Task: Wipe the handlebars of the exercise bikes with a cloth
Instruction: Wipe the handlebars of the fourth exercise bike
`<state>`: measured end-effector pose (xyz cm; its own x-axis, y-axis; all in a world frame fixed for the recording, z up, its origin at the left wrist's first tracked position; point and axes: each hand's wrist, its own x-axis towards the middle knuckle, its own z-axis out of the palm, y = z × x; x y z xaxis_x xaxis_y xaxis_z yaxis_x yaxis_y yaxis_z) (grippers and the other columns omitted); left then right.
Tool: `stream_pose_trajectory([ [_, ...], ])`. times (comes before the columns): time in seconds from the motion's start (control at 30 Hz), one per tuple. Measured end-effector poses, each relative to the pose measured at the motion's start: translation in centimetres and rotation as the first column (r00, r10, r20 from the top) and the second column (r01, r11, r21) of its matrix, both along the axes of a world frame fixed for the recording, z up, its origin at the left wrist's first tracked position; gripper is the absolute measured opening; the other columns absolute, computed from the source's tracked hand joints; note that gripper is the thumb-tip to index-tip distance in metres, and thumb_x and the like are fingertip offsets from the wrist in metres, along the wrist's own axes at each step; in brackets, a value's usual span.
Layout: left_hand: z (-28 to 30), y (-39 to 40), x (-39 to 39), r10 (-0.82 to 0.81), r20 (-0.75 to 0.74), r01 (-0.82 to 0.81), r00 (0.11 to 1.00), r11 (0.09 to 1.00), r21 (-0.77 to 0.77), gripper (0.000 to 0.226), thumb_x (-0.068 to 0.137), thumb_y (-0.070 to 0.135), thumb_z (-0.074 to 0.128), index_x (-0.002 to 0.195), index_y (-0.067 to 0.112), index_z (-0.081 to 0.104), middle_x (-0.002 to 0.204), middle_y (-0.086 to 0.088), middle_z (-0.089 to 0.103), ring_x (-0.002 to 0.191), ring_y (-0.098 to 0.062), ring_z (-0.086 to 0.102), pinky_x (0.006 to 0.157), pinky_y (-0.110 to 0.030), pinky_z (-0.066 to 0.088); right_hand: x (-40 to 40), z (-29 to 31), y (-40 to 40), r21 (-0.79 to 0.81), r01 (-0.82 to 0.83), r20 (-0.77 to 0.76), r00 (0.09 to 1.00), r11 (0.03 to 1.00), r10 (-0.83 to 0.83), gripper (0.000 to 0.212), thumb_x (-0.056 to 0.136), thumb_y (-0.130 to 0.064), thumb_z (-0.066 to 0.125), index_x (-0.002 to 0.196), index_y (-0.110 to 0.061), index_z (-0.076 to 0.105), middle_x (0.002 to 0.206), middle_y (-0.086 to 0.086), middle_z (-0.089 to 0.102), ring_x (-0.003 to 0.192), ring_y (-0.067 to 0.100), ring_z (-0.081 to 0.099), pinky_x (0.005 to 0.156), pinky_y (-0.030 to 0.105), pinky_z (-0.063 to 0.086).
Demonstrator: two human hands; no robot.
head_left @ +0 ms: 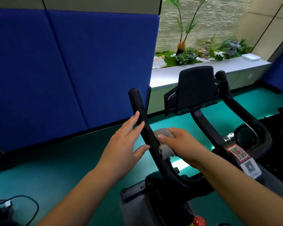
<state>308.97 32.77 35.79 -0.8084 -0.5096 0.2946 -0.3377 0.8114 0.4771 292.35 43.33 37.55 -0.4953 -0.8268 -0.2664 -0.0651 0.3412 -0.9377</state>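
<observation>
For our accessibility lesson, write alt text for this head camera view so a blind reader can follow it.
A person's right hand presses a crumpled grey cloth against the black left handlebar of an exercise bike, while the open left hand touches the same bar with straight fingers. Behind are the bike's black console, blue wall padding and a green floor.

Grey crumpled cloth (165,145) pressed against black left handlebar (143,124), mid-length; bar angled upward.

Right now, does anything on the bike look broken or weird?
Nothing looks broken. The right hand holds the grey cloth against the left handlebar, and the left hand rests open on it. The console sits straight.
</observation>
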Motion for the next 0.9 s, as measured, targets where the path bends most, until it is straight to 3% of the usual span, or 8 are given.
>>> stream_pose_trajectory([
  [0.1,-0.1,0.4,0.0,0.034,0.017,-0.034,0.999,0.999,0.001,0.072,0.089,0.049,0.055,0.15,0.029,0.022,0.156,0.025,-0.007,0.143,0.002,0.005,0.112,-0.018,0.012,0.1,0.4,-2.7,-0.085,0.003,-0.021,1.0,0.996,-0.005,0.012,0.092,-0.016,0.06,0.101,-0.013,0.067,0.099,0.011,0.073,0.093,0.026,0.069,0.084,0.039,0.056],
  [0.2,0.0,0.7,0.0,0.048,0.032,-0.048,0.998,0.999,-0.007,0.072,0.089,0.049,0.054,0.15,0.028,0.022,0.156,0.024,-0.005,0.143,0.001,0.003,0.114,-0.019,0.011,0.1,0.3,-2.6,-0.083,-0.026,-0.167,0.986,0.996,0.012,0.006,0.09,-0.021,0.063,0.095,-0.021,0.065,0.091,0.0,0.072,0.086,0.016,0.068,0.074,0.029,0.055],
  [0.33,0.2,1.0,0.0,0.076,0.044,-0.075,0.996,0.997,-0.011,0.072,0.089,0.049,0.054,0.15,0.027,0.023,0.157,0.021,0.0,0.144,0.001,0.002,0.117,-0.024,0.012,-0.1,-0.2,1.5,-0.017,-0.096,-0.387,0.918,0.995,0.081,0.011,0.079,-0.02,0.073,0.084,-0.022,0.063,0.081,-0.001,0.067,0.079,0.016,0.063,0.072,0.029,0.049],
  [0.53,0.8,2.0,-0.2,0.122,0.075,-0.122,0.99,0.992,-0.011,0.067,0.092,0.046,0.05,0.15,0.028,0.021,0.156,0.021,0.006,0.143,0.002,0.001,0.116,-0.018,0.005,0.1,1.0,0.7,-0.1,-0.143,-0.363,0.927,0.985,0.097,0.018,0.076,-0.017,0.077,0.083,-0.03,0.067,0.078,-0.012,0.068,0.069,-0.005,0.061,0.063,0.011,0.046],
  [0.7,1.2,3.1,-0.2,0.162,0.096,-0.162,0.982,0.987,-0.011,0.063,0.094,0.044,0.048,0.149,0.028,0.024,0.156,0.021,0.011,0.143,0.003,0.004,0.111,-0.012,0.002,-0.4,1.2,2.5,-0.011,-0.219,-0.453,0.871,0.976,0.19,0.02,0.07,-0.023,0.082,0.077,-0.031,0.065,0.073,-0.012,0.066,0.067,-0.004,0.057,0.066,0.015,0.046],
  [0.8,1.2,3.9,-0.2,0.187,0.092,-0.187,0.978,0.982,-0.009,0.061,0.096,0.043,0.047,0.15,0.028,0.024,0.155,0.022,0.014,0.142,0.003,0.005,0.108,-0.009,0.001,-0.5,1.3,5.3,0.06,-0.337,-0.501,0.804,0.94,0.32,0.027,0.07,-0.034,0.081,0.091,-0.037,0.064,0.085,-0.021,0.066,0.081,-0.008,0.059,0.075,0.012,0.044],
  [0.9,1.0,4.5,-0.2,0.212,0.092,-0.212,0.973,0.977,-0.008,0.061,0.095,0.044,0.046,0.149,0.029,0.024,0.155,0.021,0.016,0.142,0.003,0.006,0.109,-0.01,0.001,-0.8,1.2,6.7,0.125,-0.427,-0.534,0.732,0.895,0.424,0.05,0.081,-0.033,0.071,0.128,-0.037,0.054,0.113,-0.015,0.061,0.106,-0.002,0.055,0.094,0.018,0.041],
])
